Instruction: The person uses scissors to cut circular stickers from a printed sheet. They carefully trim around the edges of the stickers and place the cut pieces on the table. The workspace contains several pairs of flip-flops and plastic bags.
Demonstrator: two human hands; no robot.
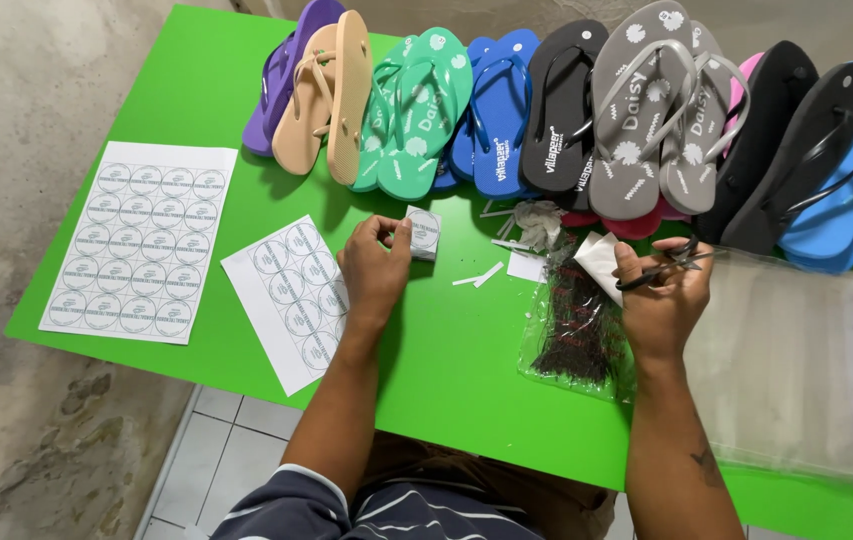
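the left hand (374, 268) is pinching a small cut-out label piece (424, 232) between thumb and fingertips, its grip closed on the piece's left edge, holding it just above the green surface (466, 360) near the picture's centre. the right hand (661, 300) is holding a pair of scissors (668, 262), fingers closed through the handles, blades pointing toward 3 o'clock; i cannot tell whether the blades are open or shut.

at 9 o'clock from the left hand a partly cut label sheet (291, 300) is lying flat, touching the wrist, and further toward 9 o'clock a full label sheet (138, 243) is resting near the surface edge. a bag of dark ties (574, 325) is sitting just beside the right hand at its 9 o'clock, with paper scraps (521, 250) between the two hands. a row of sandals (556, 110) is leaning along the 12 o'clock side, and clear bags (806, 360) are lying at 3 o'clock.

risks, as i judge them: the label piece is being held only by its edge, so it could be creasing or slipping out. the left forearm is lying over the cut sheet and could be dragging it off the near edge. the scissor tips are hovering close to the clear bags and could be snagging them. the scraps could be getting mixed up with good labels.
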